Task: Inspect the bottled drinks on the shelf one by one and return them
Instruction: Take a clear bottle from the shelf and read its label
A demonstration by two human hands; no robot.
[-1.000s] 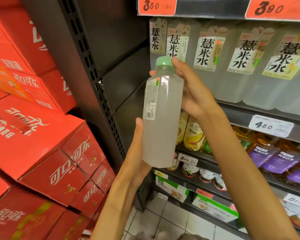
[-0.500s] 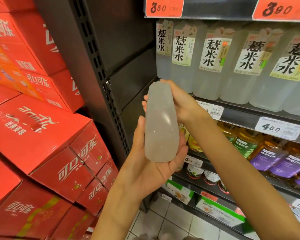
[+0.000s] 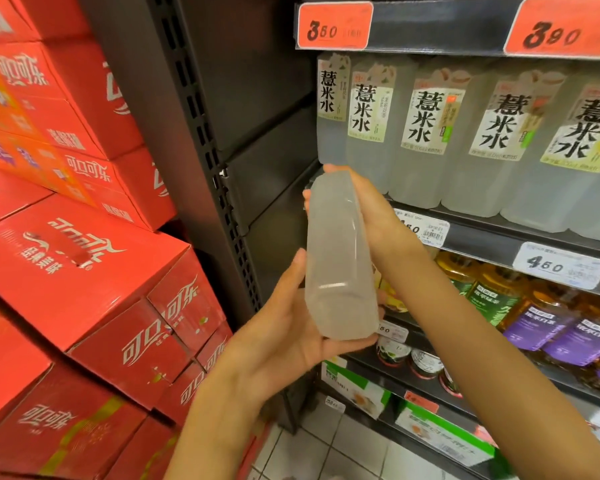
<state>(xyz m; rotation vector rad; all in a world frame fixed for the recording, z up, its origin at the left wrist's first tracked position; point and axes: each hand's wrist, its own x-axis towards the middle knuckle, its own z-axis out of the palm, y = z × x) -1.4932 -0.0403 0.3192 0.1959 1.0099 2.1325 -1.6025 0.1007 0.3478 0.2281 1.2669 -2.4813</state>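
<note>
right now the left hand [image 3: 284,327] cups the base of the bottle [image 3: 340,261] from below, its fingers [image 3: 354,341] curled under the bottom edge and the thumb laid up the near side, while the right hand [image 3: 368,209] wraps the top end from behind, so the cap is hidden in that palm; both hands are gripping it, neither is slack. the bottle's long axis runs nearly upright, tipped a little with the top leaning away toward the shelf [image 3: 499,237], its plain unlabelled side facing me. the row of matching bottles [image 3: 426,133] stands just beyond and to the right of the top end, so i'd judge the right hand is the nearer one to carry it back, rising and going in base first, once it is set fully upright
</note>
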